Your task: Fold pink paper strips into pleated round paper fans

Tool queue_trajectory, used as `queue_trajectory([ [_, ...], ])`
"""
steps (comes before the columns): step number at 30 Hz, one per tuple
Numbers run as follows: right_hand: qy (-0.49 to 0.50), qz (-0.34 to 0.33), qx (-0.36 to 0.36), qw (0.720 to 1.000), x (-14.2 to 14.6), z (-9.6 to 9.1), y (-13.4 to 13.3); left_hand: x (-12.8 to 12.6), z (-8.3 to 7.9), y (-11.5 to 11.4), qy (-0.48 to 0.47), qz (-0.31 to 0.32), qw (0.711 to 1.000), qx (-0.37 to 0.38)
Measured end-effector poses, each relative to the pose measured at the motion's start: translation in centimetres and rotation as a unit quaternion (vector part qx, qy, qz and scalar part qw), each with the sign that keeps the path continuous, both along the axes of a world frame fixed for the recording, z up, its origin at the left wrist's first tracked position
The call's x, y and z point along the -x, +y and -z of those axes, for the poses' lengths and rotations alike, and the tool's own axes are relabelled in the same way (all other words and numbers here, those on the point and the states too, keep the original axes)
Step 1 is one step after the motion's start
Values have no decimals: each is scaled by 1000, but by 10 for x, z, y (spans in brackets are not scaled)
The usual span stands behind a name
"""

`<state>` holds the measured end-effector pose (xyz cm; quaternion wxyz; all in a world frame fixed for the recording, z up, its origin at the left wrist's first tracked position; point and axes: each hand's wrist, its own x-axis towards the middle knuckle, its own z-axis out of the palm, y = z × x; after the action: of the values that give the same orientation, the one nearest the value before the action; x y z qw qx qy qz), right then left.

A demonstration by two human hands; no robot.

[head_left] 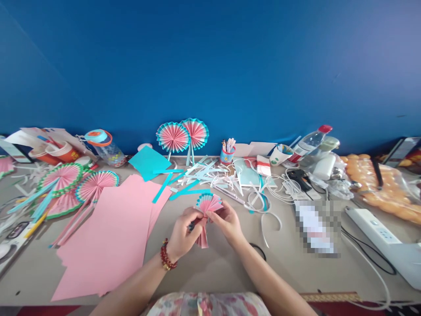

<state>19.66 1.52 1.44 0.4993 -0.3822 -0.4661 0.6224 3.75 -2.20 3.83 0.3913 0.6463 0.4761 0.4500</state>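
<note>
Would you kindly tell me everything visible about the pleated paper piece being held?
The pleated paper piece is pink, with a turquoise zigzag upper edge. It narrows at the middle and flares above and below, roughly bow-like. The left hand and right hand grip its waist over the table, partly hiding it.

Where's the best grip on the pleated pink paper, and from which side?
Pinch the pleated pink paper at its narrow middle, coming from both sides, where the left hand and right hand hold it. It fans out above and below that waist, so the bunched folds there look firmest; squeezing the spread ends would likely crush the pleats.
</note>
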Motion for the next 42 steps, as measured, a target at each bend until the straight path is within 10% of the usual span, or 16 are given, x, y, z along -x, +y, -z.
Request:
queue_trajectory([
  [17,-211,-22,-88,973,-13,-14,0,3,8,4,-105,33,978,175],
  [27,-604,-23,-115,788,-125,-49,-9,6,8,4,-156,-29,971,181],
  [34,-731,-125,-104,663,-127,-38,-68,5,14,8,-191,-66,955,217],
  [39,-732,-92,-61,673,-126,-30,-71,5,13,7,-202,-73,948,235],
  [42,-639,-109,12,762,-129,-31,-65,5,11,7,-215,-74,946,230],
])
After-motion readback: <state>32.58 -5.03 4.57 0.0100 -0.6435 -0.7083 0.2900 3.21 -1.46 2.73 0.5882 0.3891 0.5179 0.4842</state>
